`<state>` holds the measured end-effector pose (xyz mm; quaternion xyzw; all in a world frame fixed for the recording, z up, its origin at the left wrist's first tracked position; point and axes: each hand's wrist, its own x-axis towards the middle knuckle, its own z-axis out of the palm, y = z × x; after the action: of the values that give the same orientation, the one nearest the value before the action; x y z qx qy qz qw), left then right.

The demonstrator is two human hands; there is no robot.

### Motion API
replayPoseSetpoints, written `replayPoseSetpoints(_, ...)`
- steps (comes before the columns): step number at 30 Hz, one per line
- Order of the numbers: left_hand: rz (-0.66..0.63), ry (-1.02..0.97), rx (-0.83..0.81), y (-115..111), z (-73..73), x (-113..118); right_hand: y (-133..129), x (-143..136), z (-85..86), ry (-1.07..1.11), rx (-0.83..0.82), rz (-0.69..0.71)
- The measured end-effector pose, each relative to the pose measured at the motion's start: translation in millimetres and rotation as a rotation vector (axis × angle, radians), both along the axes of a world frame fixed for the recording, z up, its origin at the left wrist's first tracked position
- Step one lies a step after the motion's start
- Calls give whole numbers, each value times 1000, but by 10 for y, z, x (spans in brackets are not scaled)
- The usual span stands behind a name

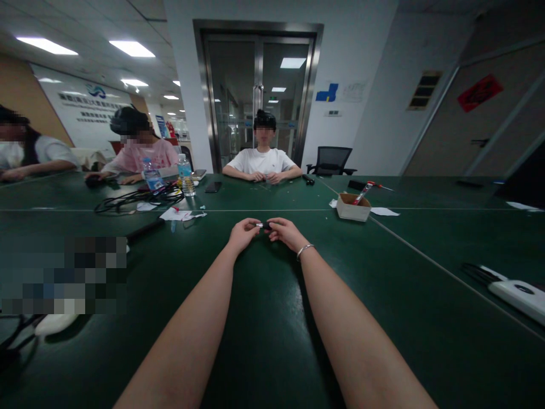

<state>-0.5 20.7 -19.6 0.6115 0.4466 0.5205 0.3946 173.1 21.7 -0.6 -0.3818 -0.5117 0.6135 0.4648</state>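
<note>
Both my arms reach forward over a dark green table. My left hand and my right hand meet just above the tabletop and pinch the two ends of a small dark object with a silvery tip. The left fingers hold the metal end, the right fingers hold the black end. A thin bracelet sits on my right wrist. What the small object is cannot be told at this size.
A small cardboard box with a red-handled tool stands to the right beyond my hands. Papers, cables and two water bottles lie at the left. A white power strip lies at the right edge. Three people sit across the table.
</note>
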Motion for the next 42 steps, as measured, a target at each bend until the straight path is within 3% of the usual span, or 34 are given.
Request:
replayPoseSetpoints(22,18,50,60,44,-51,-19,-18,1,21,-11,-15,-11)
replayPoseSetpoints(36,5,-9,15,-44,33,13,-17,2,22,-3,-12,-7)
replayPoseSetpoints(42,30,55,43,-49,30,2,-11,6,16,5,-10,-9)
